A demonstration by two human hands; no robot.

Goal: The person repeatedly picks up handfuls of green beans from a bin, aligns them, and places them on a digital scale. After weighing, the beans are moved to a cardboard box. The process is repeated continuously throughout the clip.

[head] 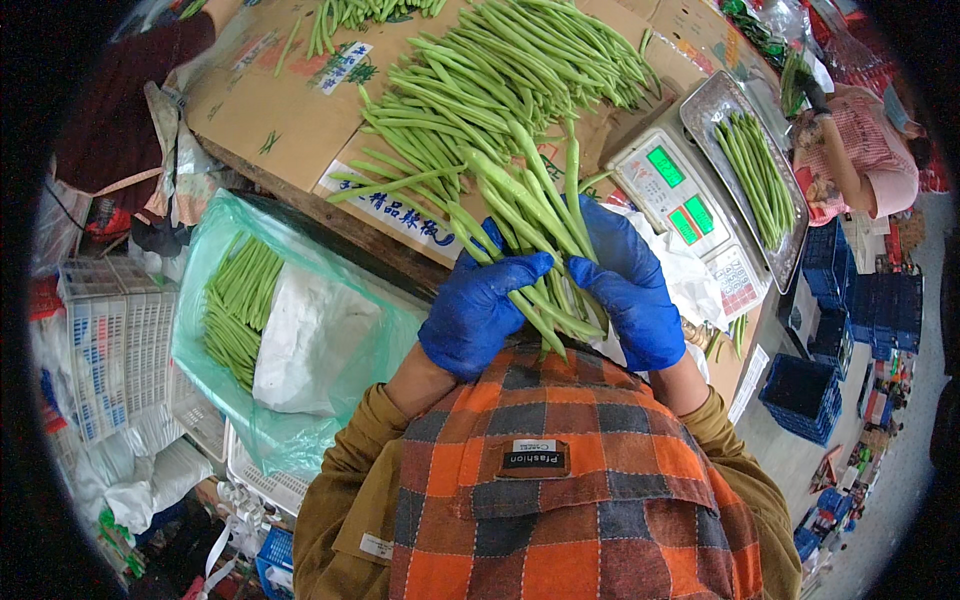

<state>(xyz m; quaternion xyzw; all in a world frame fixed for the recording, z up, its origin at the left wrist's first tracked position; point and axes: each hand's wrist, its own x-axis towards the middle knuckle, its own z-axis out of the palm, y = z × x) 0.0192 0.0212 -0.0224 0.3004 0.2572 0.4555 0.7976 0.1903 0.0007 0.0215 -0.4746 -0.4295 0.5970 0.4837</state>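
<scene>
Both hands wear blue rubber gloves and hold one loose bunch of green beans (536,217) between them, close to the chest. My left hand (480,307) grips the bunch from its left side, thumb across the beans. On the other side my right hand (626,281) closes around it, thumb over the stems. Beyond the hands a large pile of green beans (510,67) lies on the cardboard-covered table (255,135). To the right stands a digital scale (667,187) with lit green displays; its metal tray (694,105) bears a neat row of beans (754,176).
At left, a crate lined with a green plastic bag (300,247) holds beans and white paper (311,337). White plastic crates (112,352) stand farther left, blue crates (802,397) at right. A co-worker in pink (855,150) is at upper right, another person's dark clothing (120,97) at upper left.
</scene>
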